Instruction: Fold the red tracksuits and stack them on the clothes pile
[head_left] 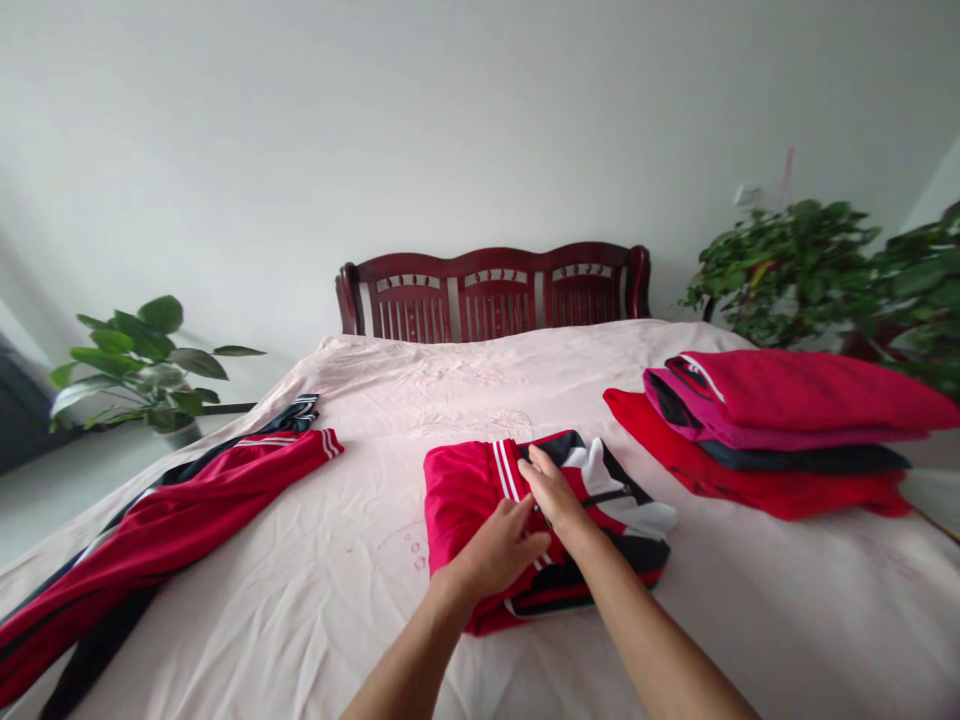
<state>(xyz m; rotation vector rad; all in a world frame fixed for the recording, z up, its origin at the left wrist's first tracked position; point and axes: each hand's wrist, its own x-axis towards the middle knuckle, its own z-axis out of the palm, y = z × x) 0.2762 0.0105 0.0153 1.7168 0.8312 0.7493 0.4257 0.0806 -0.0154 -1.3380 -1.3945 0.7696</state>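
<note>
A partly folded red, black and white jacket (465, 500) lies in front of me on the bed. A red ribbed band with white stripes (506, 470) crosses its middle. My left hand (501, 548) rests on the near part of this band, thumb apart from the fingers. My right hand (551, 490) lies on the jacket just beyond it, its fingers stretched towards the striped band. The fingertips of both hands press on the cloth, and some of them are hidden. White and black panels (592, 470) of the jacket show to the right of my right hand.
A stack of folded red, magenta and dark clothes (810, 395) sits on the right. Red and dark garments (195, 500) lie unfolded along the left edge. The pale bedsheet (360, 600) is wrinkled. Behind stand a wooden headboard (495, 265) and potted plants (795, 260).
</note>
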